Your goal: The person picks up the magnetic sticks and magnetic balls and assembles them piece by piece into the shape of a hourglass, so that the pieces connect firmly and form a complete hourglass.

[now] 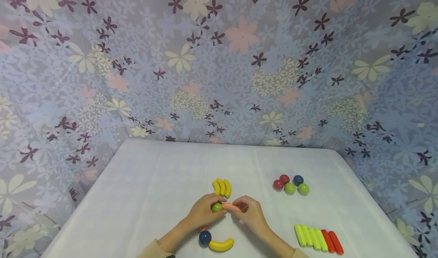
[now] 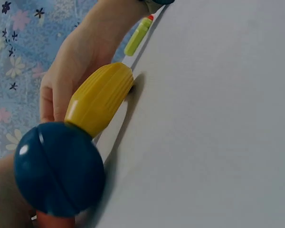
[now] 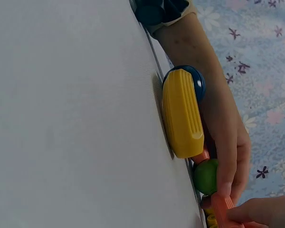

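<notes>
My left hand (image 1: 204,209) grips a green ball (image 1: 217,207), with fingers and thumb on either side of it. A curved orange piece (image 1: 230,206) meets the ball's right side, and my right hand (image 1: 251,213) pinches it by its other end. Below my left hand, a second orange piece (image 1: 203,228), partly hidden, joins a dark blue ball (image 1: 205,238). From that ball a curved yellow piece (image 1: 221,245) extends to the right. In the right wrist view, the green ball (image 3: 206,176) sits between the two orange pieces, with my left fingers over it.
Several yellow curved pieces (image 1: 222,188) lie just beyond my hands. At the right are red balls (image 1: 278,185), green balls (image 1: 303,189) and a blue ball (image 1: 298,180). Nearer, lime sticks (image 1: 308,236) and red sticks (image 1: 336,242) lie side by side on the white-covered table (image 1: 150,182).
</notes>
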Demonstrator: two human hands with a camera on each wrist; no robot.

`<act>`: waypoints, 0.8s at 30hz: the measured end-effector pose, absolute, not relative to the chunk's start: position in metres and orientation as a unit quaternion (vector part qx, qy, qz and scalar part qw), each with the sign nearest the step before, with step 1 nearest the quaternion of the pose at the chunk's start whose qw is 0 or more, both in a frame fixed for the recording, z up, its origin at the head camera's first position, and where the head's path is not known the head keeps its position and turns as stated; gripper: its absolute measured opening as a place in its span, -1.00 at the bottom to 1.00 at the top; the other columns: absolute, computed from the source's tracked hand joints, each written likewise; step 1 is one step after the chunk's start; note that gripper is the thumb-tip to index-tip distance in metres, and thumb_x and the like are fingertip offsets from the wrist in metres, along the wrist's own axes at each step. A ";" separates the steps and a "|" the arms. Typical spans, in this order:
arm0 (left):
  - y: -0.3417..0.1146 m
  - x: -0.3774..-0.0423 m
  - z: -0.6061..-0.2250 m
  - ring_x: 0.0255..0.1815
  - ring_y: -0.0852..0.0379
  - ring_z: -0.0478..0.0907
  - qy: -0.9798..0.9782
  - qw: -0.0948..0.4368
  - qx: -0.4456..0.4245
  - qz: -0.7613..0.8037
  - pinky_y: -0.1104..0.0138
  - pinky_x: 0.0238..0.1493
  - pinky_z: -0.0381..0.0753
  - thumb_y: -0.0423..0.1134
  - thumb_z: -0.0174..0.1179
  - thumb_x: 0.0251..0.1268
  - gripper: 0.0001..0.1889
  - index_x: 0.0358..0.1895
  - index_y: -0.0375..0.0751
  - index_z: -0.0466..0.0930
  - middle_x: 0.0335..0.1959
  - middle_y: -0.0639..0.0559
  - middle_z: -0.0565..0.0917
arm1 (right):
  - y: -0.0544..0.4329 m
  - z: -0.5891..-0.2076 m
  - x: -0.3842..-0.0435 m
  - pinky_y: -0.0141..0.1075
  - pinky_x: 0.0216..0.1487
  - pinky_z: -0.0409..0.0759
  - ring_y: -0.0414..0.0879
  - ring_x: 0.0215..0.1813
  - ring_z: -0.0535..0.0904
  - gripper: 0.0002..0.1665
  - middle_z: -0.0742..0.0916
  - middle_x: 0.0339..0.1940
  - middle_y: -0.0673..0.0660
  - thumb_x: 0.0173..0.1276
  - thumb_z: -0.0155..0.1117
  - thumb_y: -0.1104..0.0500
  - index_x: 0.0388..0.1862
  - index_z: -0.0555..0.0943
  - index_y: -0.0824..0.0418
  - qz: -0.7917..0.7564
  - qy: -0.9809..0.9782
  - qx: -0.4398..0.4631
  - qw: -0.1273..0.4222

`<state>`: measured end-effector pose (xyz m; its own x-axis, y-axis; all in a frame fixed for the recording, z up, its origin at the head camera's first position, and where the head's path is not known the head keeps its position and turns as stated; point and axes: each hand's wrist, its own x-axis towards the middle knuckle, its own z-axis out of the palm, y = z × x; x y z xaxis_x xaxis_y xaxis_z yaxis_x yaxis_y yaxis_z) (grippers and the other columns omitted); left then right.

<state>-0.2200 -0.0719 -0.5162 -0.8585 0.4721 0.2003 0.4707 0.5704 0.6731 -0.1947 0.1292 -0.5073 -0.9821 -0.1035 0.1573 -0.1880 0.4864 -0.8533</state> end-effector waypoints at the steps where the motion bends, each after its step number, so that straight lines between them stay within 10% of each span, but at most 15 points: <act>1: -0.070 -0.221 -0.516 -0.19 0.34 0.50 0.888 -0.001 0.266 0.375 0.45 -0.14 0.47 0.01 0.30 0.14 -0.70 -0.07 0.04 0.66 -0.19 0.21 0.68 | 0.129 -0.508 -0.195 -0.48 -0.34 0.53 -0.36 -0.38 0.52 -0.80 0.73 -0.38 0.05 0.02 0.50 0.23 -0.34 0.68 0.17 0.501 -0.860 0.090 0.041; 9: -0.067 -0.218 -0.512 -0.14 0.24 0.57 0.905 -0.023 0.229 0.357 0.36 -0.09 0.52 -0.02 0.33 0.07 -0.77 -0.18 0.10 0.69 -0.19 0.21 0.71 | 0.136 -0.506 -0.200 -0.48 -0.31 0.55 -0.33 -0.38 0.54 -0.81 0.73 -0.37 0.06 0.10 0.43 0.24 -0.28 0.67 0.23 0.492 -0.865 0.087 0.039; 24: -0.079 -0.215 -0.511 -0.38 0.30 0.46 0.907 -0.044 0.148 0.391 0.46 -0.33 0.42 -0.12 0.37 -0.06 -0.78 -0.28 -0.04 0.73 -0.40 0.19 0.66 | 0.219 -0.490 -0.228 -0.46 -0.24 0.46 -0.06 -0.24 0.56 -0.83 0.70 -0.24 0.28 0.17 0.29 0.37 -0.22 0.65 0.38 0.441 -0.874 -0.059 0.194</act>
